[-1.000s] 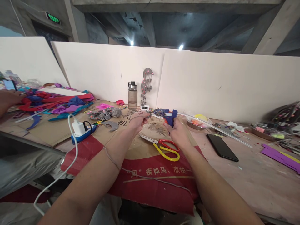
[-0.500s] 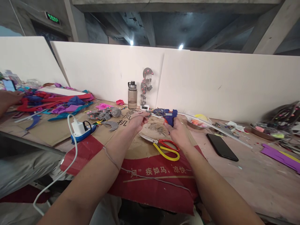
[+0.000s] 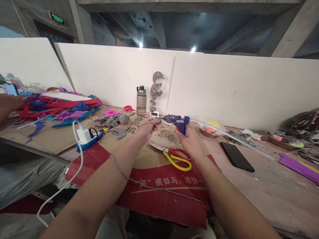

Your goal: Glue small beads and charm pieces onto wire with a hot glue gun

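My right hand (image 3: 190, 137) is wrapped round the grip of a blue hot glue gun (image 3: 182, 123), whose nozzle points left. A long clear glue stick (image 3: 235, 140) extends rightward behind it. My left hand (image 3: 150, 127) pinches a small grey piece (image 3: 158, 121) close to the nozzle; whether they touch I cannot tell. Grey yarn (image 3: 159, 188) runs across my left forearm and over the red part of the cardboard. Below my hands lie scissors (image 3: 177, 163) with one yellow and one red handle. Short thin grey pieces (image 3: 163, 134) rest on the cardboard between my hands.
Left of my forearm stand a blue power strip (image 3: 93, 141) and white plug. A water bottle (image 3: 141, 103) and a grey moon-shaped hanging ornament (image 3: 158, 79) are at the back. A phone (image 3: 236, 156) lies right. Another person's hand (image 3: 10, 104) is at far left, beside coloured fabric (image 3: 62, 106).
The view has shifted very slightly. Both hands keep their hold, with the glue gun beside the small grey piece; the far end of the glue stick has moved a little right.
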The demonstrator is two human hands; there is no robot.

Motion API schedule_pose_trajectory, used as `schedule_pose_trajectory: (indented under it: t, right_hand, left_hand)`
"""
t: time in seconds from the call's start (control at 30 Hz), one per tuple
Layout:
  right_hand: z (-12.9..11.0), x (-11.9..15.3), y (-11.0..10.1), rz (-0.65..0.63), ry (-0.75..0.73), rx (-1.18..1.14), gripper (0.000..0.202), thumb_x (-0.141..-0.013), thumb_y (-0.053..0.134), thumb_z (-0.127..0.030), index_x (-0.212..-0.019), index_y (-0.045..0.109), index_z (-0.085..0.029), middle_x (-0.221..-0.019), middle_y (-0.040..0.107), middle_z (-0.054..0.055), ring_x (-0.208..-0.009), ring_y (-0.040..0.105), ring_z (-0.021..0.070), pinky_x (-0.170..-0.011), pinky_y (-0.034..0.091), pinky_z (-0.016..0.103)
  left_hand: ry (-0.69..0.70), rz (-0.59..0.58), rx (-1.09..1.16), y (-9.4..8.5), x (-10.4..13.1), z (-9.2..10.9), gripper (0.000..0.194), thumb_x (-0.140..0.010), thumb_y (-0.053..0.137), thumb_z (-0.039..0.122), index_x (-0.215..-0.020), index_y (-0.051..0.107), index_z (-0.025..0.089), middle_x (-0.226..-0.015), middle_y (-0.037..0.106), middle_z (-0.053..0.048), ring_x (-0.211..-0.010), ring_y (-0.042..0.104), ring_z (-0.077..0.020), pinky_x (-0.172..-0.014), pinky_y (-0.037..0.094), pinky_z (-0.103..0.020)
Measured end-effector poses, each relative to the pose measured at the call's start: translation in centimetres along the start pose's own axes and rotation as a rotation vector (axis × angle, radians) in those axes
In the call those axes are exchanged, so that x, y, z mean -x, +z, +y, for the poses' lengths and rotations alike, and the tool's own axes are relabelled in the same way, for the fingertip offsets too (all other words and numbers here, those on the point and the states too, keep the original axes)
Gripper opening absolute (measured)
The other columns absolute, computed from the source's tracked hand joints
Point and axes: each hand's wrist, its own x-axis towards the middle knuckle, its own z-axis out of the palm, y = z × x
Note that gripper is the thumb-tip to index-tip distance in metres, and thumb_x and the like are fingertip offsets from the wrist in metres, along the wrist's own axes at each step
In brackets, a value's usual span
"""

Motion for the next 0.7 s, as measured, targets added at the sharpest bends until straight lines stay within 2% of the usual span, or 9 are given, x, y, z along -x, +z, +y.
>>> schedule_pose_trajectory:
  t: [0.2,0.5,0.7]
  right_hand:
    - [0.78,-0.35,0.3,0.043,-0.036,0.072,0.026,-0.079,0.051,-0.042,-0.091,0.052,-0.019,-0.091,0.062,0.008,-0.085,0.054,0.0226,-0.081,0.04,0.038]
    - [0.18,-0.18,0.03,0.024,-0.033,-0.031,0.024,-0.078,0.053,-0.04,-0.09,0.052,-0.02,-0.078,0.059,0.004,-0.074,0.054,0.0211,-0.072,0.043,0.035]
    - [0.81,-0.15,0.32,0.009,-0.014,-0.049,0.023,-0.078,0.052,-0.04,-0.09,0.051,-0.021,-0.076,0.059,0.002,-0.075,0.054,0.0203,-0.071,0.042,0.034]
  left_hand:
    - [0.023,-0.014,-0.045,-0.1,-0.21,-0.23,0.018,-0.06,0.07,0.01,-0.055,0.053,0.012,-0.053,0.05,0.002,-0.043,0.038,-0.0028,-0.038,0.024,-0.016]
    - [-0.007,0.002,0.013,-0.23,-0.38,-0.07,0.013,-0.058,0.069,0.007,-0.058,0.057,0.01,-0.054,0.053,0.001,-0.043,0.039,-0.0029,-0.037,0.021,-0.017]
    - [0.003,-0.006,0.016,-0.09,-0.08,0.05,0.011,-0.06,0.068,0.006,-0.058,0.057,0.01,-0.055,0.053,0.0,-0.043,0.04,-0.0031,-0.037,0.022,-0.017]
